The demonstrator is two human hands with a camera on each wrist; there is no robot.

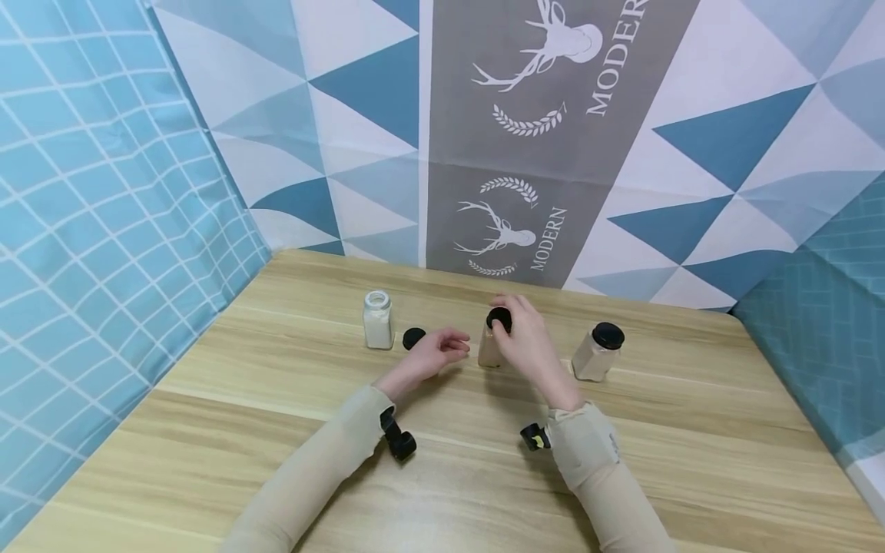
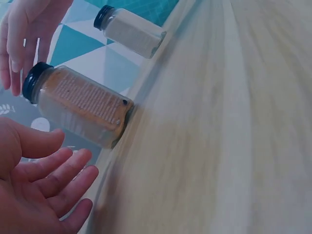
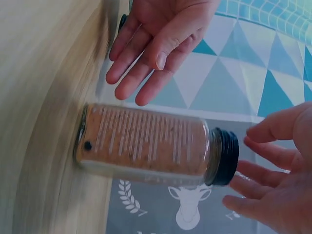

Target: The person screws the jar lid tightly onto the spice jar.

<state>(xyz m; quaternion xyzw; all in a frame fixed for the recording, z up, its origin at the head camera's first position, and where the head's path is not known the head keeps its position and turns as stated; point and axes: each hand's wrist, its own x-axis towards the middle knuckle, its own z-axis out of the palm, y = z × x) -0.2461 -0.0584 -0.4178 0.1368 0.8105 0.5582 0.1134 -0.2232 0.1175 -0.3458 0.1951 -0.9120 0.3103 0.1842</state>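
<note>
A square glass jar (image 1: 488, 353) of orange-brown contents stands upright with a black lid (image 3: 224, 157) on it. My right hand (image 1: 528, 338) is at the lid, its thumb and fingers spread around it; in the right wrist view, the thumb tip stands just off the lid's edge. Left of this jar is my left hand (image 1: 434, 353), palm towards the jar and fingers loosely bent, with nothing in it. Pale printed lines cover the jar's side (image 2: 85, 97).
An uncapped jar (image 1: 378, 328) of white contents stands to the left, with a loose black lid (image 1: 414, 337) beside it. At the right stands another black-lidded jar (image 1: 596, 355) with pale contents. The wooden table (image 1: 456, 476) meets a patterned cloth (image 1: 373, 192) at the back.
</note>
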